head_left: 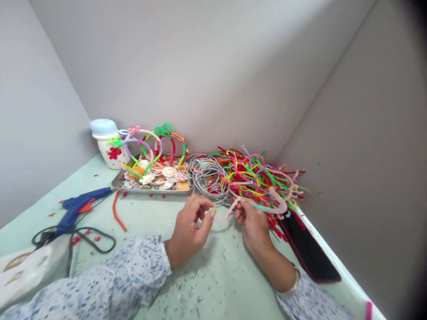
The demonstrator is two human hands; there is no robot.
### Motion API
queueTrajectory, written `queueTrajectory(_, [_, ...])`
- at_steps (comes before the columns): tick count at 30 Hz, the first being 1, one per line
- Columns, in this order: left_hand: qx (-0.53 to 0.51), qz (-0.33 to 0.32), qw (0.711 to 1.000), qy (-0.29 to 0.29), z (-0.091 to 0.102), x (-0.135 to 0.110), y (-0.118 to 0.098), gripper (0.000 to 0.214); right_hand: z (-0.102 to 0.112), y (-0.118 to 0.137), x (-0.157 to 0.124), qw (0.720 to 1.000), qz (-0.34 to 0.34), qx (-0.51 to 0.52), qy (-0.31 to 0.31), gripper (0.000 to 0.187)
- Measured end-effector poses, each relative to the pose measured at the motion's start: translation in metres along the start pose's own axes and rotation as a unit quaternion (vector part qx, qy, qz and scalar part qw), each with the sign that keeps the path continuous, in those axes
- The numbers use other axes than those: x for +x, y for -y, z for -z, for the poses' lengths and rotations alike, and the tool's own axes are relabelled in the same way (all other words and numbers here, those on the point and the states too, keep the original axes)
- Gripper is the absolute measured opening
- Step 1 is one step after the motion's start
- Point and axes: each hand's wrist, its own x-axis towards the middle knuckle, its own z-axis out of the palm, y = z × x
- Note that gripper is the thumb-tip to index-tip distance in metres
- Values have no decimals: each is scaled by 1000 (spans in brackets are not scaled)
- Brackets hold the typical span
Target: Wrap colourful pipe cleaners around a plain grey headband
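My left hand is closed in a pinch above the table, with a short yellow pipe cleaner at its fingertips. A little to the right, my right hand grips a pastel fuzzy band, teal and pink, that curves away to the right like pipe cleaner wrapped on a hoop. A thin pale pink pipe cleaner sticks out from the right fingers toward the left hand. Behind both hands lie a coil of grey wire hoops and a heap of coloured pipe cleaners. Whether the strands join is blurred.
At the back left, finished-looking headbands stand in a metal tray of shells. A white jar is beside it. On the left lie a blue glue gun with its cord and an orange strand. A phone lies along the right edge.
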Motion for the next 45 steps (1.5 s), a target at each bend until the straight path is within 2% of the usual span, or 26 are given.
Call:
queueTrajectory(2, [7, -47, 996, 74, 2, -4, -3, 6, 0, 2, 0, 1000, 7, 19, -1, 23])
queueTrajectory(5, [29, -94, 971, 218, 1, -7, -3, 13, 0, 7, 0, 999, 7, 47, -6, 23])
queueTrajectory(7, [52, -97, 953, 281, -2, -7, 0, 15, -1, 10, 0, 997, -5, 75, -8, 22])
queueTrajectory(8, [61, -87, 950, 293, -4, -6, 3, 15, -1, 12, -1, 996, -11, 86, -5, 21])
queueTrajectory(10, [71, -50, 955, 282, -8, -4, 8, 16, -2, 14, -3, 995, -21, 96, 15, 22])
queueTrajectory(13, [50, 10, 970, 236, -11, 0, 16, 18, -3, 15, -8, 993, -37, 86, 69, 23])
queueTrajectory(19, [-35, 87, 986, 134, -16, 4, 28, 18, -8, 10, -19, 978, -87, 49, 183, 29])
queueTrajectory(21, [-55, 103, 986, 123, -17, 4, 30, 19, -8, 9, -20, 974, -87, 35, 206, 29])
queueTrajectory(27, [-133, 128, 972, 147, -13, 6, 26, 22, -8, 5, -21, 972, -72, -2, 223, 28])
queueTrajectory(32, [-183, 179, 951, 172, -11, 10, 19, 27, -9, 4, -21, 972, -62, -41, 223, 27])
queueTrajectory(38, [-226, 193, 933, 205, -10, 13, 14, 30, -10, 9, -24, 967, -62, -113, 219, 30])
queueTrajectory(45, [-229, 233, 928, 176, -10, 12, 19, 24, -11, 11, -25, 961, -44, -152, 225, 24])
